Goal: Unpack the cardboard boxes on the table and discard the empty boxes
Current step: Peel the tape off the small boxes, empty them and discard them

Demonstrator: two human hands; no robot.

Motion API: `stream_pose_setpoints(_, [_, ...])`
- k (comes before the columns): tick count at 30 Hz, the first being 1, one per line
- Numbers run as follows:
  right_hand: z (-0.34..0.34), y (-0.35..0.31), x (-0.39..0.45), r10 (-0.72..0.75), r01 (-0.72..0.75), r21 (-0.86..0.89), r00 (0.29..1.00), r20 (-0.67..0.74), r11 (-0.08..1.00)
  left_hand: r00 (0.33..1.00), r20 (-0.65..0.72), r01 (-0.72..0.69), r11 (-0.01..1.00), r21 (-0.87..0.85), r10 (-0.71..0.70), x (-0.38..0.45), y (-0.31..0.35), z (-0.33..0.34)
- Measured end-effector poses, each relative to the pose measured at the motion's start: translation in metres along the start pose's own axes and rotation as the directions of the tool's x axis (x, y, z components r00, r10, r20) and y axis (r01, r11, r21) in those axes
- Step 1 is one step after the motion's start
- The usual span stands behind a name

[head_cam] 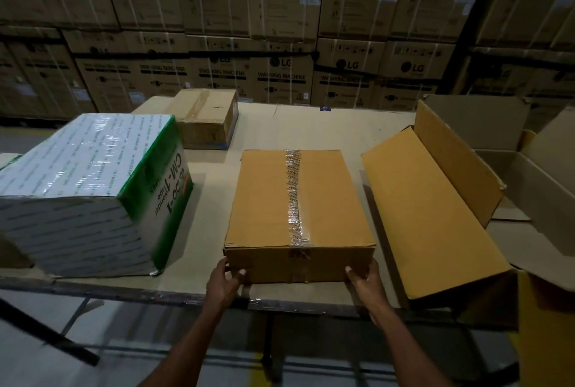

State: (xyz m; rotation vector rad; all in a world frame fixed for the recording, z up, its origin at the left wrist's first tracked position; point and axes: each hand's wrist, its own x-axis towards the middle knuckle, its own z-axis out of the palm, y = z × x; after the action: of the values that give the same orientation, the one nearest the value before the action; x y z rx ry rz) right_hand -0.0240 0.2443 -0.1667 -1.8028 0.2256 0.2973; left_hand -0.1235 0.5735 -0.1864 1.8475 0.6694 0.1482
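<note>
A sealed brown cardboard box [295,209] with a strip of printed clear tape along its top lies in the middle of the table [214,200], near the front edge. My left hand [225,279] grips its near left corner, thumb on the front face. My right hand [364,276] grips its near right corner. To the left stands a white and green box [84,193] wrapped in shiny film. A smaller taped brown box [207,117] sits at the back. An opened brown box [435,209] with raised flaps lies on the right.
A large open empty carton [535,178] stands at the far right beside the table. Stacked washing machine cartons [280,28] form a wall behind the table. The grey floor [46,355] and dark table legs show below the front edge.
</note>
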Motion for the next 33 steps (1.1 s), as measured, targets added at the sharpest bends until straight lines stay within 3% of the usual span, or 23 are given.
stream_pose_setpoints(3, [-0.001,-0.005,-0.004,-0.044,0.045,0.101,0.999,-0.012,0.994,0.998,-0.033,-0.063,0.994,-0.085,0.061,-0.007,-0.002,0.001])
stream_pose_setpoints(9, [-0.001,-0.048,-0.001,-0.179,0.2,0.324,0.979,-0.095,0.925,0.996,0.004,-0.08,0.88,-0.468,0.093,-0.013,0.047,-0.009])
stream_pose_setpoints(14, [-0.004,-0.105,0.007,-0.31,0.344,0.316,0.938,-0.155,0.884,0.973,-0.104,-0.229,0.808,-0.543,0.206,-0.003,0.106,-0.027])
stream_pose_setpoints(25, [-0.021,-0.212,0.026,-0.57,0.614,0.157,0.783,-0.249,0.774,0.849,-0.24,-0.525,0.809,-0.266,0.472,0.04,0.203,-0.074])
stream_pose_setpoints(33, [-0.025,-0.228,0.034,-0.619,0.638,-0.066,0.708,-0.34,0.767,0.779,-0.339,-0.543,0.838,0.056,0.528,0.06,0.229,-0.074])
